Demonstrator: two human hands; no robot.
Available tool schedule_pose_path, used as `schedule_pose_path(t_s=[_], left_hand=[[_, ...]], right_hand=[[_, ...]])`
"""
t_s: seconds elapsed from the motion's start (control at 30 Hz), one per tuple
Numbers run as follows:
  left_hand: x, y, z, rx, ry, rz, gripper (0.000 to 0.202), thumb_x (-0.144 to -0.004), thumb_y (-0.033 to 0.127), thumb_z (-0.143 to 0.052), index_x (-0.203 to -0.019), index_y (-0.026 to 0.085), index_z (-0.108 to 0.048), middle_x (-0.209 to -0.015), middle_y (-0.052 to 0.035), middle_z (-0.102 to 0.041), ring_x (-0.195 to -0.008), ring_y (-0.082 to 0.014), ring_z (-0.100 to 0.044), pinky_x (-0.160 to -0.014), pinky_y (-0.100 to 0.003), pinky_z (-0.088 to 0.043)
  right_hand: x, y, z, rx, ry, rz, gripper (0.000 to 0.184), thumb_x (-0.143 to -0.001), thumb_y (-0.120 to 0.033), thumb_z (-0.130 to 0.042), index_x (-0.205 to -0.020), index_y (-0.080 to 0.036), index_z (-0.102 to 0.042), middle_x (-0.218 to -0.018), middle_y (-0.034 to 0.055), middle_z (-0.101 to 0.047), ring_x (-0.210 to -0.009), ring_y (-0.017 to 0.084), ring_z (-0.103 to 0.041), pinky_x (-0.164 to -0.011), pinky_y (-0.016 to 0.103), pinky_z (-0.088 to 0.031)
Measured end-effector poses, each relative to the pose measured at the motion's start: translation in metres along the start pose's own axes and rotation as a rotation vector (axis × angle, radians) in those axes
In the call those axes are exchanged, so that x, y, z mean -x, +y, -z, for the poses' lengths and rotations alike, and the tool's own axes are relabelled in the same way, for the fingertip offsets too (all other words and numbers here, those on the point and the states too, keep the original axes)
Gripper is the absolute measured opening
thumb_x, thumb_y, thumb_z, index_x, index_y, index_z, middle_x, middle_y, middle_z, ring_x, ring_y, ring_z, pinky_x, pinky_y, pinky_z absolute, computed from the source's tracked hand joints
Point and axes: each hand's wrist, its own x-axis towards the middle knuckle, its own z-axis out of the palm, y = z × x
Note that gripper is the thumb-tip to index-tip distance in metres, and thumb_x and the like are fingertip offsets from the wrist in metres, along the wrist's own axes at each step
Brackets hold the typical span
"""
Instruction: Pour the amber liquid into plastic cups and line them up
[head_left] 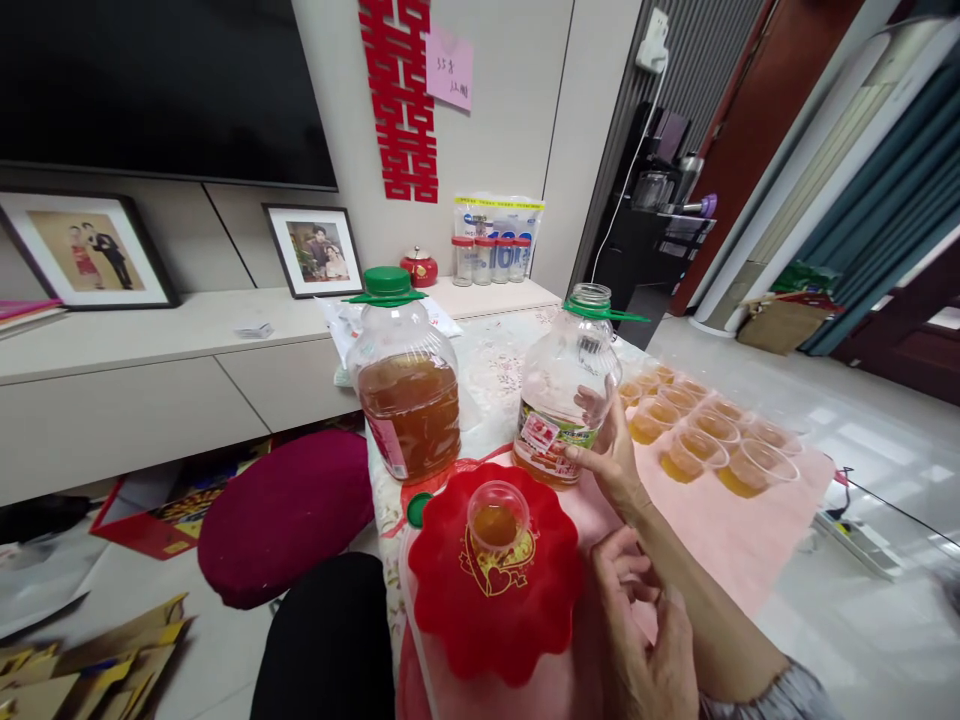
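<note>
My right hand [611, 450] is wrapped round the lower right side of a clear plastic jug [566, 385], thumb in front and fingers behind. This jug stands uncapped, with a green carrying ring at its neck and some amber liquid low down. My left hand [637, 610] is beside the red scalloped tray [495, 630], fingers loosely bent and apart, nothing seen in it. On the tray sits a clear plastic cup [497, 518] part-filled with amber liquid. A second jug [409, 400], green-capped and fuller, stands to the left. A loose green cap [418, 510] lies by the tray.
Several clear cups [694, 450] of amber liquid stand in rows on the pink cloth [750, 540] at right. Behind are a white cabinet [165, 335], lidded jars [491, 262] and picture frames [315, 250]. A dark red stool [289, 515] is at left, a power strip [862, 540] at right.
</note>
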Motion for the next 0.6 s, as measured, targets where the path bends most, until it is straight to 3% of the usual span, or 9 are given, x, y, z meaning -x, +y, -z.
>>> schedule_pose_path(t_s=[0.1,0.23,0.37,0.43,0.5,0.53,0.57,0.6], left_hand=[[-0.001,-0.001,0.003,-0.049,0.002,-0.033,0.045,-0.090,0.033,-0.061,-0.133,0.020,-0.056,-0.121,-0.0127,-0.066,-0.106,-0.0243,-0.062,-0.096,-0.037,-0.051],[0.000,-0.002,0.005,-0.043,-0.029,-0.089,0.049,-0.089,0.034,-0.063,-0.136,0.021,-0.056,-0.121,-0.0135,-0.066,-0.114,-0.0273,-0.062,-0.102,-0.038,-0.052],[0.008,-0.034,-0.003,-0.036,0.004,-0.150,0.044,-0.089,0.034,-0.062,-0.132,0.022,-0.061,-0.133,-0.0149,-0.064,-0.112,-0.0261,-0.063,-0.098,-0.037,-0.054],[0.011,-0.062,-0.007,-0.016,0.044,-0.235,0.039,-0.087,0.040,-0.066,-0.123,0.023,-0.068,-0.132,-0.0142,-0.066,-0.099,-0.0222,-0.065,-0.084,-0.033,-0.057],[0.013,-0.083,-0.009,0.038,0.078,-0.442,0.044,-0.092,0.058,-0.056,-0.115,0.023,-0.070,-0.117,-0.0127,-0.069,-0.087,-0.0190,-0.064,-0.069,-0.029,-0.054],[0.014,-0.088,-0.008,0.031,0.078,-0.517,0.043,-0.095,0.059,-0.052,-0.112,0.024,-0.069,-0.112,-0.0113,-0.069,-0.089,-0.0186,-0.064,-0.070,-0.027,-0.053],[0.016,-0.088,-0.005,-0.030,0.009,-0.523,0.037,-0.096,0.052,-0.053,-0.116,0.025,-0.068,-0.119,-0.0105,-0.069,-0.098,-0.0189,-0.066,-0.077,-0.027,-0.054],[0.018,-0.083,-0.002,-0.076,0.014,-0.546,0.032,-0.095,0.044,-0.054,-0.117,0.026,-0.067,-0.119,-0.0087,-0.070,-0.100,-0.0176,-0.065,-0.079,-0.026,-0.052]], right_hand=[[0.004,0.002,0.003,0.005,-0.008,-0.003,0.136,-0.064,-0.054,-0.096,-0.170,-0.029,-0.016,-0.171,0.0160,-0.035,-0.159,0.040,-0.033,-0.129,0.064,-0.029],[0.010,0.004,0.008,0.021,-0.023,-0.020,0.127,-0.068,-0.055,-0.095,-0.169,-0.031,-0.023,-0.175,0.0139,-0.028,-0.160,0.041,-0.028,-0.130,0.066,-0.024],[0.029,0.009,0.023,0.068,0.060,-0.071,0.111,-0.077,-0.048,-0.092,-0.167,-0.031,-0.030,-0.174,0.0132,-0.029,-0.160,0.043,-0.025,-0.128,0.073,-0.018],[0.045,0.016,0.035,0.092,0.142,-0.117,0.094,-0.088,-0.045,-0.083,-0.166,-0.029,-0.033,-0.170,0.0139,-0.035,-0.156,0.042,-0.033,-0.125,0.074,-0.025],[0.061,0.024,0.047,0.104,0.189,-0.149,0.076,-0.093,-0.043,-0.079,-0.159,-0.027,-0.044,-0.164,0.0134,-0.044,-0.146,0.037,-0.047,-0.120,0.067,-0.039],[0.068,0.029,0.052,0.110,0.201,-0.168,0.067,-0.094,-0.041,-0.078,-0.153,-0.025,-0.051,-0.159,0.0129,-0.049,-0.140,0.035,-0.053,-0.117,0.064,-0.045],[0.073,0.033,0.057,0.115,0.209,-0.185,0.060,-0.095,-0.040,-0.077,-0.148,-0.023,-0.055,-0.153,0.0123,-0.055,-0.134,0.032,-0.058,-0.114,0.061,-0.049],[0.077,0.036,0.060,0.118,0.210,-0.200,0.053,-0.097,-0.040,-0.076,-0.143,-0.021,-0.059,-0.147,0.0115,-0.059,-0.128,0.030,-0.062,-0.110,0.057,-0.052]])
